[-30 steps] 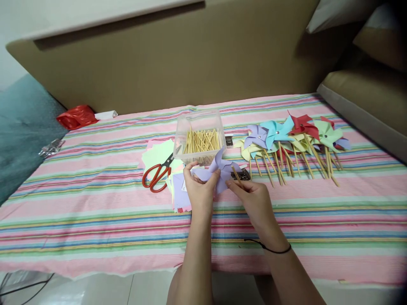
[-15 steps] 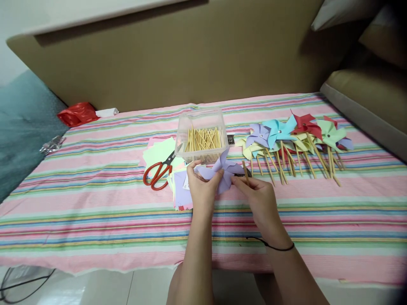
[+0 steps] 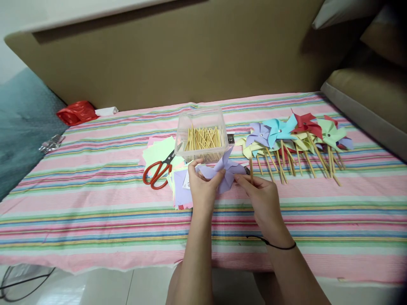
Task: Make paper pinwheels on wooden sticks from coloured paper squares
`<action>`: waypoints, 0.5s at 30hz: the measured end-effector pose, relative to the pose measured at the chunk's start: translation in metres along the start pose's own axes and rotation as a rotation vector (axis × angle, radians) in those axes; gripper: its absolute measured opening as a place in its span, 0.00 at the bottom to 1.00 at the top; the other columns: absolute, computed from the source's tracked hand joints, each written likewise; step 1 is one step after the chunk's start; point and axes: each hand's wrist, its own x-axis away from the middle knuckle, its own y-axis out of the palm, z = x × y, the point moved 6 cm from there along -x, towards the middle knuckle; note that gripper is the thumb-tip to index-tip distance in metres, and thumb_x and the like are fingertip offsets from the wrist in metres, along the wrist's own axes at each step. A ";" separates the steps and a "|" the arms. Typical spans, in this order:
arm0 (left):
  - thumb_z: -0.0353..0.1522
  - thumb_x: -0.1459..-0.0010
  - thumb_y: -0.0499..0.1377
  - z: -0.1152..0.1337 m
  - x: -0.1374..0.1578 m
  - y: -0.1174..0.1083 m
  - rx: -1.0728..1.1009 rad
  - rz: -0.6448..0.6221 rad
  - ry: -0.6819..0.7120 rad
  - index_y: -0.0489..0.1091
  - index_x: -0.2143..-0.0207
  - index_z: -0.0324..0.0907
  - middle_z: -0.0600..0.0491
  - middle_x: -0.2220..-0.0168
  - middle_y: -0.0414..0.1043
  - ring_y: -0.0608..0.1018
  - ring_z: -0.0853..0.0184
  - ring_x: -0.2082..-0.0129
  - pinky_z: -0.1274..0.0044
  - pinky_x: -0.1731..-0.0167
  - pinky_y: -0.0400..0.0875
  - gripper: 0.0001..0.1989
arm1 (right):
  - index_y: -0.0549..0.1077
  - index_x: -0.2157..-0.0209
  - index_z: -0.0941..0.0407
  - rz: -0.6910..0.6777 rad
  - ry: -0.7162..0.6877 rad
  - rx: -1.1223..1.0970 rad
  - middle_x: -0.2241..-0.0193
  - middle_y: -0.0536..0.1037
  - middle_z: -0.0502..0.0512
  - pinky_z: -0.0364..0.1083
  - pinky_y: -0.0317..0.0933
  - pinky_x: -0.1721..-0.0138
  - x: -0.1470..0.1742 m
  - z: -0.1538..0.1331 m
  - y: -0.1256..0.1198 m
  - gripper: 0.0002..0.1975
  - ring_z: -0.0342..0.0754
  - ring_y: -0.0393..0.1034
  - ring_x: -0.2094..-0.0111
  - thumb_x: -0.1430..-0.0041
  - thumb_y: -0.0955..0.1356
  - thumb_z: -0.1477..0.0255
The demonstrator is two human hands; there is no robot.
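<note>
A purple paper pinwheel (image 3: 228, 173) with curled blades is pinched between the thumb and fingers of my left hand (image 3: 203, 184). My right hand (image 3: 262, 197) grips a short wooden stick (image 3: 251, 169), which points up from between its fingers. The right thumb and index fingertips meet at the pinwheel's right-hand blade; whether they hold anything small there I cannot make out. Under and beside my left hand lies a stack of coloured paper squares (image 3: 182, 190). Just behind the pinwheel stands a clear plastic box (image 3: 206, 153) full of wooden sticks (image 3: 203, 139).
Red-handled scissors (image 3: 159, 171) rest on green and pink paper (image 3: 159, 150) to the left. Finished pinwheels (image 3: 281, 131) on sticks lie in a pile at right. A red plastic bag (image 3: 77, 113) sits far left on the striped cloth (image 3: 95, 186).
My right hand has shifted slightly right, and the stick in it now stands more upright. The pinwheel has moved a little to the right in my left hand.
</note>
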 end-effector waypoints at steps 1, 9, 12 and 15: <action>0.30 0.59 0.70 0.001 0.000 -0.001 0.005 0.018 0.010 0.58 0.57 0.45 0.62 0.75 0.68 0.71 0.73 0.80 0.80 0.76 0.66 0.29 | 0.83 0.72 0.55 -0.016 0.007 -0.008 0.75 0.80 0.52 0.45 0.64 0.69 0.000 0.000 0.001 0.10 0.48 0.72 0.70 0.54 0.75 0.63; 0.29 0.60 0.70 0.004 -0.001 -0.007 0.069 0.144 0.082 0.59 0.58 0.44 0.58 0.72 0.71 0.74 0.71 0.75 0.80 0.74 0.68 0.28 | 0.83 0.73 0.56 -0.127 0.004 0.109 0.74 0.83 0.54 0.47 0.64 0.67 0.005 0.000 0.013 0.12 0.52 0.75 0.69 0.55 0.75 0.61; 0.29 0.60 0.70 0.004 0.000 -0.007 0.052 0.139 0.068 0.59 0.59 0.44 0.59 0.73 0.71 0.74 0.72 0.76 0.80 0.75 0.67 0.28 | 0.83 0.72 0.57 -0.117 -0.006 0.133 0.74 0.83 0.54 0.47 0.64 0.68 0.006 0.000 0.013 0.12 0.53 0.75 0.69 0.55 0.75 0.62; 0.29 0.61 0.70 0.005 0.000 -0.007 0.046 0.140 0.062 0.59 0.59 0.44 0.60 0.73 0.70 0.74 0.72 0.77 0.81 0.76 0.66 0.28 | 0.83 0.73 0.56 -0.103 -0.011 0.144 0.74 0.83 0.54 0.47 0.64 0.69 0.006 0.001 0.012 0.12 0.53 0.76 0.70 0.55 0.75 0.61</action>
